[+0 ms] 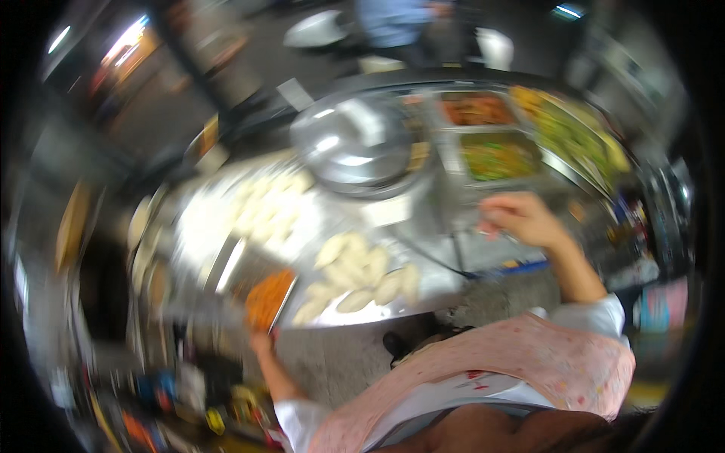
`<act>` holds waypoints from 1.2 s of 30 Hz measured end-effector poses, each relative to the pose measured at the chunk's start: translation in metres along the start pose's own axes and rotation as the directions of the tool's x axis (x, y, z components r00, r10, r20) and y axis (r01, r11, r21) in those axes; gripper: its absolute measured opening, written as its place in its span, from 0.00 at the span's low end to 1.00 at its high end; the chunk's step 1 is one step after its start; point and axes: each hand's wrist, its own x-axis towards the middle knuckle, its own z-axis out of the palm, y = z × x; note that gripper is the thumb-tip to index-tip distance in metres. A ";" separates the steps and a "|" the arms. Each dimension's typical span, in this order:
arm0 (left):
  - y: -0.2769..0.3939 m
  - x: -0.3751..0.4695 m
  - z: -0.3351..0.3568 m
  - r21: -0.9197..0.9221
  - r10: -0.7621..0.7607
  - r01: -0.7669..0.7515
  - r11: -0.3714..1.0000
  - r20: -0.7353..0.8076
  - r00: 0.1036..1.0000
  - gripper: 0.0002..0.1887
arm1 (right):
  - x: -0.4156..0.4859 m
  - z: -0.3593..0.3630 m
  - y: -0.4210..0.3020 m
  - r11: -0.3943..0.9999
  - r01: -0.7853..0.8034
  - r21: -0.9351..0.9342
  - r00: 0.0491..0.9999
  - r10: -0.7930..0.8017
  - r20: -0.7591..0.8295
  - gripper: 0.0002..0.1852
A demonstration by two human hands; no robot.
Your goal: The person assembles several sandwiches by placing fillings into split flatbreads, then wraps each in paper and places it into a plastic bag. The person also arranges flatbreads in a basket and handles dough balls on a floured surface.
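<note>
At the table's near left edge, my left hand [261,341] grips the near end of a rectangular metal tray [233,266] that holds an orange shredded filling [271,299]. My right hand [512,216] is raised at the right, in front of the metal food pans, with its fingers curled; blur hides whether anything is between them. Pale oblong dough pieces [354,263] lie in a group on the metal table right of the tray. Smaller dough pieces [269,206] sit behind the tray beside white flour [198,226].
A round steamer with a shiny metal lid [354,144] stands at the back. Right of it are pans of red food [476,109] and green-orange food [495,160], and a long tray of yellow-green food [572,133]. A person in blue [391,22] is beyond the table.
</note>
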 end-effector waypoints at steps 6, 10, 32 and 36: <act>0.004 -0.004 -0.057 0.637 0.382 -0.303 0.709 0.014 0.924 0.15 | -0.065 0.041 0.044 0.940 -0.119 0.318 0.987 0.146 -0.063 0.11; 0.078 -0.085 -0.062 0.185 0.140 -0.100 0.978 -0.220 0.965 0.12 | -0.097 0.046 0.048 0.894 -0.126 0.429 0.964 0.212 -0.159 0.11; 0.229 -0.378 0.395 0.149 0.113 -0.239 0.960 0.573 0.812 0.08 | -0.162 -0.212 0.173 0.702 -0.246 -0.668 0.495 -0.502 -0.709 0.22; 0.196 -0.386 0.481 0.211 0.182 -0.356 0.911 0.568 0.803 0.13 | -0.145 -0.236 0.186 0.583 -0.232 -0.779 0.601 -0.543 -0.586 0.26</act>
